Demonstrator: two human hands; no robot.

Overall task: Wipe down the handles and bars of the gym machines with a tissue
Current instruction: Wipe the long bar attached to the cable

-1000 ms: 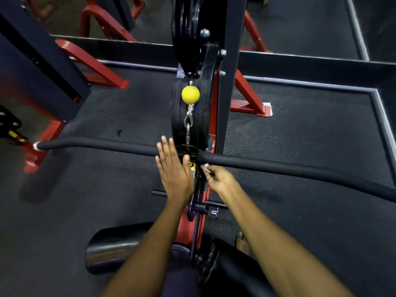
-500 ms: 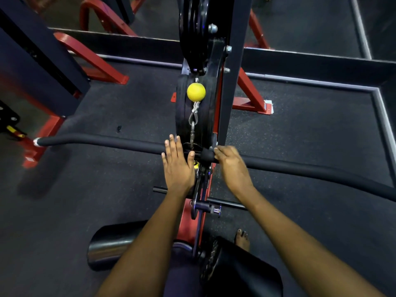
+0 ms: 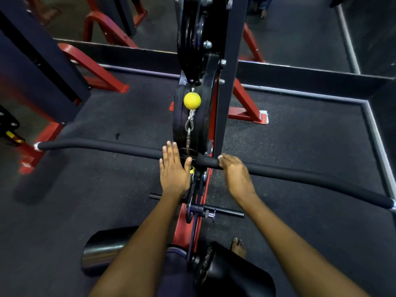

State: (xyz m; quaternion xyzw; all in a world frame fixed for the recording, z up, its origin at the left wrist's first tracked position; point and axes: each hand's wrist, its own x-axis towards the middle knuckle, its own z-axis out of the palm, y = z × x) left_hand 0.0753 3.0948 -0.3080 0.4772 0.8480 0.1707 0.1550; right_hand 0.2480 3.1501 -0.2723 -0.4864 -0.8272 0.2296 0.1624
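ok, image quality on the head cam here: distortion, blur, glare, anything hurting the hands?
Head view: wide-angle bowing curves the padded bar and the floor border; the corners are smeared and dim. Lighting is low, and a bright glare streak sits on the black roller pad. The left hand and right hand are fairly sharp at centre; the tissue is not clearly visible.

Long black padded bar point(image 3: 107, 146), hung level across the frame, ends bent down; tissue hidden.
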